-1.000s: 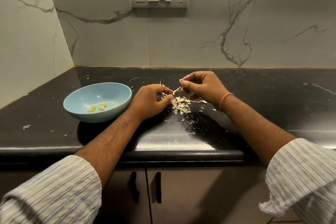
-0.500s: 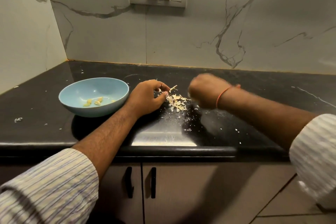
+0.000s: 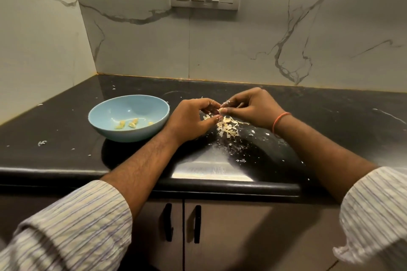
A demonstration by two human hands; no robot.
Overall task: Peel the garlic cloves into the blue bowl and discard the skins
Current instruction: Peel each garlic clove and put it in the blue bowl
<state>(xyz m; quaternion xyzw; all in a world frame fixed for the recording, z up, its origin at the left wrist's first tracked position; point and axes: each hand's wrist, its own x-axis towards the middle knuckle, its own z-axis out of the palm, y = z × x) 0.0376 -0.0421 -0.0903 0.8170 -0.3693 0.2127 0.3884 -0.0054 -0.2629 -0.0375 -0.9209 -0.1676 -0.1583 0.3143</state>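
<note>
Few peeled yellow cloves (image 3: pixel 126 124) in pale blue round bowl (image 3: pixel 110 130). Beside bowl, left hand (image 3: pixel 189 120) and right hand (image 3: pixel 253 109) pinching another small clove (image 3: pixel 220 110); papery skin pile (image 3: pixel 228 127) undiscarded.

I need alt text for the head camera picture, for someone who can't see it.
Two hands, left and right, pinch a garlic clove over a pile of skins on a black counter. A blue bowl to their left holds a few peeled cloves.
</note>
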